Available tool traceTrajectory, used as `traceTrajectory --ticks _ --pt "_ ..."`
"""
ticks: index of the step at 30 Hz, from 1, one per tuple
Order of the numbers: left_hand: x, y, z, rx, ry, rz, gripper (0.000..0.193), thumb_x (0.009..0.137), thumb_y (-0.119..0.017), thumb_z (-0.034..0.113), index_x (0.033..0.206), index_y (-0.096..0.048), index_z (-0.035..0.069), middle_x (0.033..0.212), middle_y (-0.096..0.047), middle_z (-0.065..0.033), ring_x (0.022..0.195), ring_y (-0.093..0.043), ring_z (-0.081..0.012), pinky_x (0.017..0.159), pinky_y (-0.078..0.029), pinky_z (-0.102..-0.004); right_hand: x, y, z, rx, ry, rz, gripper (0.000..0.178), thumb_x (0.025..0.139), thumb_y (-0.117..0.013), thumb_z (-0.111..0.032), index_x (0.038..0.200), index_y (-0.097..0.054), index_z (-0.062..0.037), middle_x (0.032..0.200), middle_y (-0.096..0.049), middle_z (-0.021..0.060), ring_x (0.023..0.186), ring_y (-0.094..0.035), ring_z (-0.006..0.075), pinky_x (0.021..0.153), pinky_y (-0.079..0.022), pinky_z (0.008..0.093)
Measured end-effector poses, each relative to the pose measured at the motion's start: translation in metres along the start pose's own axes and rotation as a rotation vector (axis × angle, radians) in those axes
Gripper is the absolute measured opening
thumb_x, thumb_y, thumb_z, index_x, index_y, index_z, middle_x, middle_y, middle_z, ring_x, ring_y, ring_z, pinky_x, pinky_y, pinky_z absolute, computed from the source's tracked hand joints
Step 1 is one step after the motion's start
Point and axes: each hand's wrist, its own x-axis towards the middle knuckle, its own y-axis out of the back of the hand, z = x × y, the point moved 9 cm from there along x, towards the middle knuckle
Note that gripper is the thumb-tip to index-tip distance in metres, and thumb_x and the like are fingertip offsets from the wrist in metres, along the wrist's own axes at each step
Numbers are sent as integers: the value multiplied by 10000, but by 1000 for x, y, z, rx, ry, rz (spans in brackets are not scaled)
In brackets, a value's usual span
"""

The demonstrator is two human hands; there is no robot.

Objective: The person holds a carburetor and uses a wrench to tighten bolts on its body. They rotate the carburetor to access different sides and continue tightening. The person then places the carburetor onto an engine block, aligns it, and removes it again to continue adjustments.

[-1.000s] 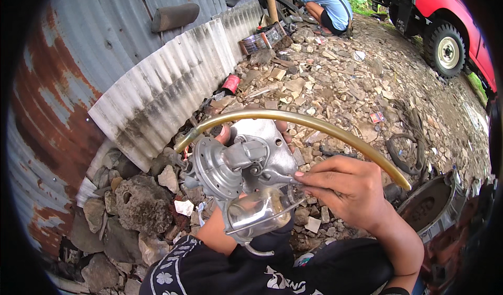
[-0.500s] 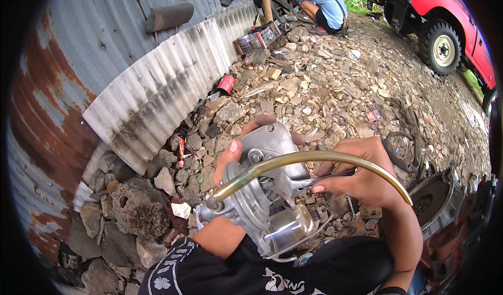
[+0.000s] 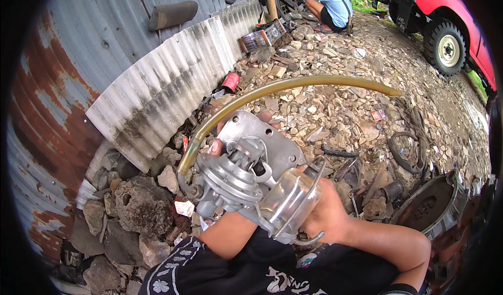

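A grey metal fuel pump (image 3: 230,175) is held up in front of me, tilted, with its flat bolt-hole flange (image 3: 285,149) turned upward. My left hand (image 3: 216,147) supports it from behind, fingers curled round the far side. At the lower right of the pump is a clear bowl (image 3: 283,194) under a wire clamp. Close behind that bowl, my right hand (image 3: 330,214) grips the pump; most of its fingers are hidden. From the pump's left side a stiff yellowish hose (image 3: 293,83) arches up and over to the right.
Stones and rubble cover the ground. Corrugated sheeting (image 3: 173,80) lines the left, beside a large rock (image 3: 141,205). A round metal housing (image 3: 427,206) and a black rubber loop (image 3: 403,151) lie at right. A person (image 3: 332,7) squats far off, near a red vehicle (image 3: 461,23).
The pump has turned, bringing its flange face and the clear bowl into fuller view. The hose has swung upward. My right hand has moved down from the lever to behind the bowl.
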Motion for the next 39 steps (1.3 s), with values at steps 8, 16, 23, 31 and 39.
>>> traceTrajectory --ticks 8,16,23,31,39 --pt "1 -8 20 253 -89 -1 662 969 -535 560 1412 -482 71 1213 -583 -253 1031 -631 -345 822 -616 -446 -3 42 -14 -261 -64 83 258 793 -812 7 1031 -712 17 864 -725 93 746 -720 131 607 -559 290" --pt "-2 -13 -2 31 140 -61 588 951 -616 480 1409 -485 134 1242 -577 -305 1063 -636 -441 830 -610 -572 -2 54 -52 -510 263 162 233 758 -830 -14 985 -801 -59 881 -742 83 735 -724 180 654 -574 300" --pt "-12 -21 -4 164 237 13 616 937 -631 444 1403 -462 78 1284 -525 -372 1123 -616 -498 881 -603 -603 -5 61 -65 -527 309 124 230 723 -865 -34 945 -815 -70 874 -738 77 727 -707 175 613 -552 282" --pt "-11 -11 -13 25 158 59 654 916 -651 404 1413 -440 37 1283 -520 -404 1136 -618 -508 890 -604 -601 4 65 -53 -451 36 50 277 688 -920 -147 922 -789 -75 828 -726 61 699 -677 153 609 -525 285" --pt "-18 -18 -31 -18 341 119 672 940 -621 388 1442 -410 -6 1233 -598 -329 1086 -674 -397 880 -620 -490 4 82 -66 -552 239 60 246 712 -914 -167 851 -738 -66 808 -717 30 610 -611 102 531 -463 273"
